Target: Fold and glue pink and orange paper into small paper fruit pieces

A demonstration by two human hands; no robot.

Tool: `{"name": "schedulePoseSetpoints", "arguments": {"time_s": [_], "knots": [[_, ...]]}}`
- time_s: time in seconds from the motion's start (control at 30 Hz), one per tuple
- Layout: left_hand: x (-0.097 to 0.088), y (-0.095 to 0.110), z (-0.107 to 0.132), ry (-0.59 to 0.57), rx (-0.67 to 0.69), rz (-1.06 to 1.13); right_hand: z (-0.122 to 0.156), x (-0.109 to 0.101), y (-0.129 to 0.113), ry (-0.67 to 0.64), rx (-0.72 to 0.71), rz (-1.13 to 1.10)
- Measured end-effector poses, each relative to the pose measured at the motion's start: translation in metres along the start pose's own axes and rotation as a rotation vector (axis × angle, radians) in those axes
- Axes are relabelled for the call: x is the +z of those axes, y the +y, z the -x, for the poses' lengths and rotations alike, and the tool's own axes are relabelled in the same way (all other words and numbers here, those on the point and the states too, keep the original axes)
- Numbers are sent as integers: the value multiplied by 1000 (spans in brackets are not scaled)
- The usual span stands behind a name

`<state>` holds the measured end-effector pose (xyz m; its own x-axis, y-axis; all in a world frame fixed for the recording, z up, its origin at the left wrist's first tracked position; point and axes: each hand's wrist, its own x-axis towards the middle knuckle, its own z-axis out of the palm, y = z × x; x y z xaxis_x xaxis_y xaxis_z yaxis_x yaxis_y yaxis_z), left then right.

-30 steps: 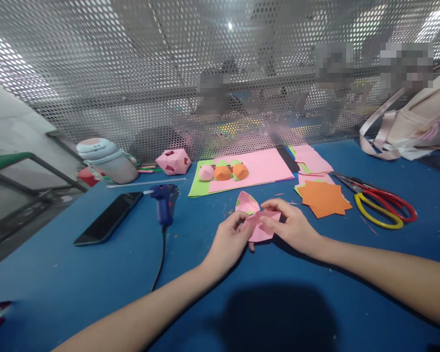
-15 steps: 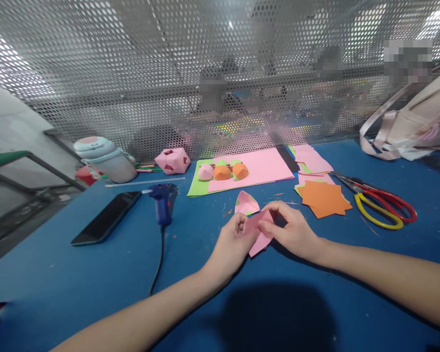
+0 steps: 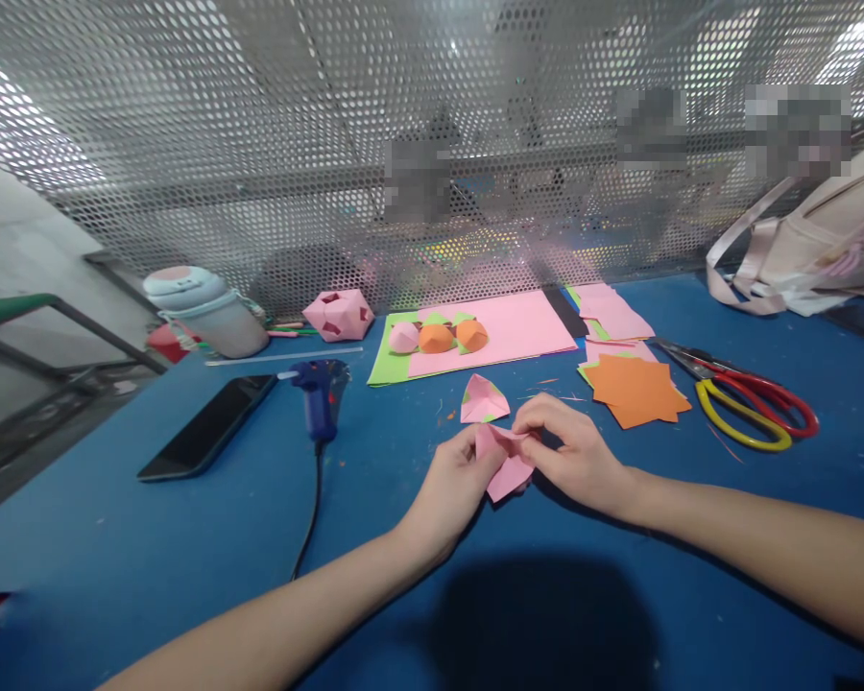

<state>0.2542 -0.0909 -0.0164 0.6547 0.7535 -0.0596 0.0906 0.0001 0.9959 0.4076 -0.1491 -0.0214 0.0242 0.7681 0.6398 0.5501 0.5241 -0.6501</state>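
Note:
Both my hands pinch one small folded pink paper piece (image 3: 508, 463) just above the blue table (image 3: 187, 537). My left hand (image 3: 455, 480) grips its left edge with thumb and fingers closed. My right hand (image 3: 572, 451) holds its right side, fingers curled over the top. Just beyond my hands lies a folded pink and green paper piece (image 3: 483, 399).
A blue glue gun (image 3: 319, 398) with its cord and a black phone (image 3: 208, 427) lie to the left. Pink and green sheets (image 3: 504, 331) carry three paper balls (image 3: 438, 337). Orange star cutouts (image 3: 634, 389), scissors (image 3: 745, 398), a pink paper ball (image 3: 338, 316), a bottle (image 3: 198, 312) and a bag (image 3: 813, 254) ring the area.
The pink paper has been folded smaller between my fingers, and both hands have closed in tighter around it. Nothing else on the table has moved.

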Motion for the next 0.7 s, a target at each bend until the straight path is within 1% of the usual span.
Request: {"name": "schedulePoseSetpoints", "arguments": {"time_s": [0.1, 0.23, 0.3, 0.5, 0.6, 0.7], "knots": [[-2, -3, -1, 24, -1, -3, 1, 1, 1, -24, -49, -13], [-4, -5, -2, 39, -6, 14, 1, 1, 1, -38, -63, -18], [-5, -4, -2, 39, -2, 53, 1, 2, 1, -34, -55, -5], [-2, 4, 0, 19, -19, 287, 1, 1, 2, -22, -31, 8], [-2, 5, 0, 23, 12, 324, 1, 1, 2, -18, -29, 15], [-2, 4, 0, 17, 22, 311, 2, 1, 2, -19, -35, 28]]}}
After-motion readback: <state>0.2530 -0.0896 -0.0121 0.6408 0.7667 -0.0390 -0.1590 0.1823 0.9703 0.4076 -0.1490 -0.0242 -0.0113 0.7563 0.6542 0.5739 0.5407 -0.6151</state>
